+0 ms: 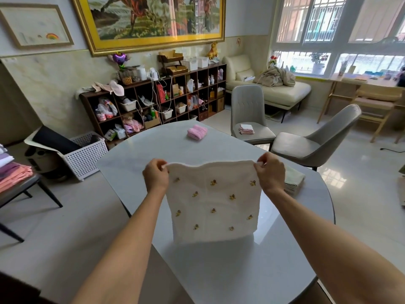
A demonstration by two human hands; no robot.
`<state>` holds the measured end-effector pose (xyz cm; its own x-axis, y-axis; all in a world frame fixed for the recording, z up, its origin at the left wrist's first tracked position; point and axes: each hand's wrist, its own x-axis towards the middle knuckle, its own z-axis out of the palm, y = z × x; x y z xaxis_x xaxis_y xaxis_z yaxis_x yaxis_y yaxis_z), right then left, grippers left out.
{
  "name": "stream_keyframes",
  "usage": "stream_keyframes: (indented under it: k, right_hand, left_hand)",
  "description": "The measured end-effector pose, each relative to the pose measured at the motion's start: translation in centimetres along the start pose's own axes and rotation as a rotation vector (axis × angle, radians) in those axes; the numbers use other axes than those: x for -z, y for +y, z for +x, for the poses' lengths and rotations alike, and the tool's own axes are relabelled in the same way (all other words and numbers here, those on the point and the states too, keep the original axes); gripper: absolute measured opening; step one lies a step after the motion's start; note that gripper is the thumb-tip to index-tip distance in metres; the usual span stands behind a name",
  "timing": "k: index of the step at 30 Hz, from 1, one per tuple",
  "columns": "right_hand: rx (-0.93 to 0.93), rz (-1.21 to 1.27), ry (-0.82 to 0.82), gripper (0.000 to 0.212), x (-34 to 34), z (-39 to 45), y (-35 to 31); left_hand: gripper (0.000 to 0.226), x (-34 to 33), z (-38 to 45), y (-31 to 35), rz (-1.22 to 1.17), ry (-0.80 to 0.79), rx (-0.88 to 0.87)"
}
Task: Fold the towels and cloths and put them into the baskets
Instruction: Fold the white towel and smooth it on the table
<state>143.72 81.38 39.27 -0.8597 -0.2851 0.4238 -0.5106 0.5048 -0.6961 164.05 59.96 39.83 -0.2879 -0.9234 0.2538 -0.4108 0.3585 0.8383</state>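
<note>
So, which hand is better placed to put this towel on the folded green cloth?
The right hand: it pinches the white bee-patterned towel directly beside the folded pale green cloth; the left hand is farther away.

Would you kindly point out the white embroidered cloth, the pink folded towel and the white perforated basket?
white embroidered cloth [213,200], head view, middle of its hanging face.
pink folded towel [197,132], head view, top of the folded bundle.
white perforated basket [86,157], head view, its perforated front wall.

Towel [213,202] hangs over table [230,270]; folded cloth [197,132] behind; basket [85,154] left.
</note>
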Motion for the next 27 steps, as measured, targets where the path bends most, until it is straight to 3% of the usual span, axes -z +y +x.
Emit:
stream_keyframes:
  k: [3,6,9,12,14,17,20,23,27]
  right_hand:
    - [0.355,-0.5,-0.213,0.017,0.4,-1.0,0.2]
    - [0.382,-0.807,-0.359,0.027,1.0,-1.6,0.5]
    - [0.283,-0.825,-0.53,0.02,2.2,-1.2,0.4]
    - [0.132,-0.707,-0.935,0.016,4.1,-0.1,0.2]
    - [-0.059,-0.62,-1.135,0.013,5.4,0.2,-0.6]
    - [-0.135,-0.674,-1.237,0.012,5.8,0.6,-1.9]
    - [-0.152,-0.642,-1.212,0.013,4.9,0.8,-2.2]
    - [-0.137,-0.568,-1.129,0.01,3.5,0.6,-0.8]
    - [0.06,-0.642,-0.887,0.014,0.7,-0.9,3.1]
  left_hand:
    - [0.016,0.4,-0.9,-1.0,0.629,-0.434,-0.381]
    - [0.015,1.1,-1.9,-1.5,0.804,-0.504,-0.467]
    - [0.035,2.2,-1.7,-1.2,0.554,-0.688,-0.249]
    - [0.028,4.4,-1.7,0.2,0.398,-1.119,0.118]
    - [0.038,5.4,-1.8,0.9,0.396,-1.247,0.233]
    - [0.031,5.3,-1.9,2.0,0.322,-1.289,0.332]
    - [0.03,4.0,-1.7,2.7,0.536,-1.217,0.201]
    - [0.024,2.1,-1.8,1.2,0.73,-1.051,0.043]
    - [0.014,-1.2,-3.3,-2.2,0.813,-0.835,0.005]
